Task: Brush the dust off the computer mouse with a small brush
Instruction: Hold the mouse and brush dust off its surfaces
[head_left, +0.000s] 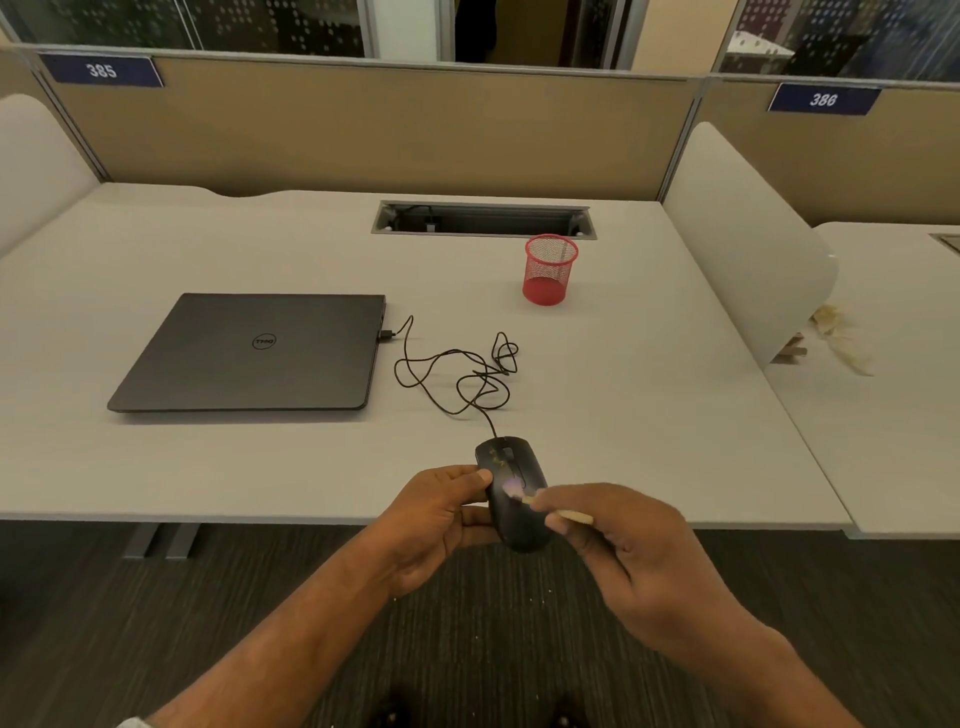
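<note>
A black wired computer mouse (511, 467) with pale dust specks near its wheel is held over the desk's front edge. My left hand (436, 514) grips it from the left side and underneath. My right hand (628, 556) pinches a small brush (571, 515) with a light wooden handle. The brush's pale bristle tip rests on the top of the mouse, around its middle. The mouse cable (457, 371) runs in loose loops across the desk to the laptop.
A closed dark laptop (260, 351) lies on the white desk (649, 415) at the left. A red mesh pen cup (549, 269) stands behind, near an open cable tray (483, 219). Dividers bound the desk at both sides. Crumpled paper (841, 338) lies on the neighbouring desk.
</note>
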